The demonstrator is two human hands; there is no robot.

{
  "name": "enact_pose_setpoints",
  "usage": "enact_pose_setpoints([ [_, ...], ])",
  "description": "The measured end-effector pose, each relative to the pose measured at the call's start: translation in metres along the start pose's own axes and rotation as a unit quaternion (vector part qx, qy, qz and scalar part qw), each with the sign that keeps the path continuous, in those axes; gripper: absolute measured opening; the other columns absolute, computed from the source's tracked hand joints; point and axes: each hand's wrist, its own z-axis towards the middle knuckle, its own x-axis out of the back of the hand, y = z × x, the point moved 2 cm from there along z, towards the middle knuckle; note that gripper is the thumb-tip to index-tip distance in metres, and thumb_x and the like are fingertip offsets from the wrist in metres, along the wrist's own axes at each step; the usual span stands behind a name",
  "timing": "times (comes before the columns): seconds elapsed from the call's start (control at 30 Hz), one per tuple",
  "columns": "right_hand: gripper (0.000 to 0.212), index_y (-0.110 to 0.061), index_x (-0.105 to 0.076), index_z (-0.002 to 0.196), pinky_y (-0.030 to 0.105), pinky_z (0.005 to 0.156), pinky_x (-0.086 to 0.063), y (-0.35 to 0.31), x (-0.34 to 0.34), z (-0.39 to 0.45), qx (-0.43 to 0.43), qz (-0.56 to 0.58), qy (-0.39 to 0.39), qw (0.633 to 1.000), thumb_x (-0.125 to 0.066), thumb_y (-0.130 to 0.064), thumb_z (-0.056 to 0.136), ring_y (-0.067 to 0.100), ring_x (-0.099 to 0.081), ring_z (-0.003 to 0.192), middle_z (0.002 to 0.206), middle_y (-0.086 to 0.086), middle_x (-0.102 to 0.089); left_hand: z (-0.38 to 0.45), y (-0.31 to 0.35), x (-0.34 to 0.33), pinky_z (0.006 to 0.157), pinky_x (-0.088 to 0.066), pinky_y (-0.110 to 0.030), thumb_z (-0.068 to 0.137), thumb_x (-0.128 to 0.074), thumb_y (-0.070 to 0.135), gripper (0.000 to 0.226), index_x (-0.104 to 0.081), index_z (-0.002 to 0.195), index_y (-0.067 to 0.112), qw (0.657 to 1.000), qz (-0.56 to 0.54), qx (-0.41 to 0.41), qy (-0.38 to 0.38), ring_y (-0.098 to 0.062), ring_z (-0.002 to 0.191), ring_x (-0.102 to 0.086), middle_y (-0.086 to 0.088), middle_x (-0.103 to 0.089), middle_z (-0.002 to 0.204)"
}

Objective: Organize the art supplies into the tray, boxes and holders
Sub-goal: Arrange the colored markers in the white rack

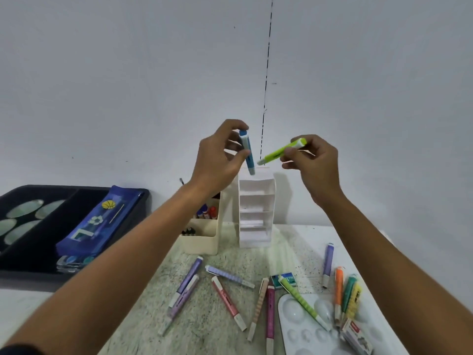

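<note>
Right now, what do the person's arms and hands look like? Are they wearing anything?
Both forearms are bare, with no gloves, rings, watch or bracelets showing. The left hand and right hand each have uncovered fingers. Only one bit of clothing shows: a dark sleeve edge at the bottom left corner, on the left arm. The right arm shows no sleeve before it leaves the picture.

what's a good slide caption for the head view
Left hand lowers a blue marker toward the white tiered holder while right hand holds a green highlighter.
</note>
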Motion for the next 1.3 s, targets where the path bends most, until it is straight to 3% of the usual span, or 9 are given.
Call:
enact_pose_setpoints([
  [0.2, 0.014, -0.012, -0.070, 0.093, 0.014, 0.066, -0.047, 0.023, -0.010, 0.001, 0.079, -0.286, -0.148, 0.944, -0.071, -0.004, 0.082, 0.009, -0.062, 0.070, 0.090, 0.000, -0.069, 0.000, -0.026, -0.037, 0.068, -0.058, -0.027, 0.084, -0.069, 0.001, 0.028, -0.055, 0.106, 0.009, 0.991, 0.093, -0.035, -0.093, -0.013, 0.078, -0.067, 0.004, -0.059, 0.092],
  [0.3, 0.017, -0.010, -0.072, 0.099, 0.028, 0.074, -0.050, 0.030, -0.014, 0.002, 0.060, -0.347, -0.193, 0.916, -0.071, -0.008, 0.083, 0.017, -0.061, 0.075, 0.095, 0.001, -0.069, -0.003, -0.039, -0.050, 0.071, -0.057, -0.036, 0.082, -0.071, 0.003, 0.021, -0.059, 0.099, 0.009, 0.985, 0.127, -0.032, -0.114, -0.011, 0.074, -0.063, 0.007, -0.060, 0.087],
  [0.5, 0.018, -0.016, -0.076, 0.100, 0.016, 0.067, -0.039, 0.039, -0.014, 0.010, 0.016, -0.352, -0.195, 0.915, -0.073, -0.019, 0.083, 0.015, -0.054, 0.080, 0.094, -0.003, -0.068, 0.001, -0.058, -0.063, 0.085, -0.050, -0.032, 0.085, -0.075, 0.022, 0.017, -0.074, 0.100, 0.015, 0.976, 0.144, 0.008, -0.163, -0.016, 0.091, -0.067, 0.001, -0.075, 0.093],
  [0.63, 0.018, -0.021, -0.076, 0.100, 0.022, 0.070, -0.039, 0.047, -0.011, 0.010, -0.002, -0.324, -0.185, 0.928, -0.074, -0.019, 0.082, 0.015, -0.054, 0.084, 0.099, 0.000, -0.067, -0.001, -0.061, -0.065, 0.090, -0.043, -0.038, 0.089, -0.068, 0.035, 0.027, -0.072, 0.114, 0.026, 0.961, 0.206, 0.006, -0.182, -0.021, 0.106, -0.062, 0.001, -0.073, 0.107],
  [0.73, 0.038, -0.023, -0.067, 0.118, 0.014, 0.073, -0.039, 0.057, -0.008, 0.003, -0.034, -0.309, -0.187, 0.932, -0.076, -0.018, 0.080, 0.014, -0.054, 0.092, 0.113, -0.001, -0.059, -0.014, -0.065, -0.063, 0.110, -0.028, -0.044, 0.088, -0.067, 0.032, 0.056, -0.050, 0.141, 0.027, 0.948, 0.216, 0.044, -0.230, -0.022, 0.140, -0.031, -0.003, -0.048, 0.145],
  [0.8, 0.066, -0.021, -0.050, 0.138, 0.020, 0.081, -0.045, 0.066, -0.002, -0.005, -0.103, -0.279, -0.188, 0.936, -0.079, -0.020, 0.078, 0.016, -0.056, 0.102, 0.121, -0.005, -0.049, -0.026, -0.064, -0.059, 0.117, -0.022, -0.044, 0.086, -0.069, 0.027, 0.074, -0.032, 0.150, 0.024, 0.961, 0.179, 0.077, -0.196, -0.020, 0.146, -0.016, -0.003, -0.028, 0.157],
  [0.93, 0.085, -0.019, -0.035, 0.148, 0.042, 0.090, -0.055, 0.093, 0.005, -0.028, -0.241, -0.159, -0.207, 0.935, -0.081, -0.014, 0.077, 0.025, -0.061, 0.111, 0.126, 0.003, -0.053, -0.051, -0.060, -0.056, 0.112, -0.035, -0.039, 0.081, -0.075, 0.018, 0.083, -0.028, 0.149, 0.020, 0.969, 0.085, 0.207, -0.101, -0.019, 0.138, -0.034, -0.002, -0.037, 0.149],
  [1.1, 0.050, -0.013, -0.056, 0.134, 0.042, 0.084, -0.058, 0.106, -0.004, -0.047, -0.241, -0.102, -0.178, 0.949, -0.069, -0.005, 0.087, 0.025, -0.067, 0.102, 0.110, 0.009, -0.070, -0.056, -0.073, -0.050, 0.082, -0.058, -0.031, 0.082, -0.075, 0.005, 0.056, -0.054, 0.133, 0.013, 0.952, -0.007, 0.292, -0.092, -0.013, 0.093, -0.067, -0.003, -0.065, 0.121],
  [1.3, 0.050, -0.009, -0.055, 0.134, 0.035, 0.079, -0.060, 0.111, -0.005, -0.054, -0.242, -0.126, -0.141, 0.952, -0.070, -0.009, 0.087, 0.028, -0.066, 0.101, 0.112, 0.014, -0.067, -0.058, -0.076, -0.045, 0.078, -0.056, -0.026, 0.081, -0.075, 0.002, 0.058, -0.053, 0.134, 0.009, 0.946, 0.000, 0.299, -0.123, -0.015, 0.094, -0.066, -0.007, -0.065, 0.122],
])
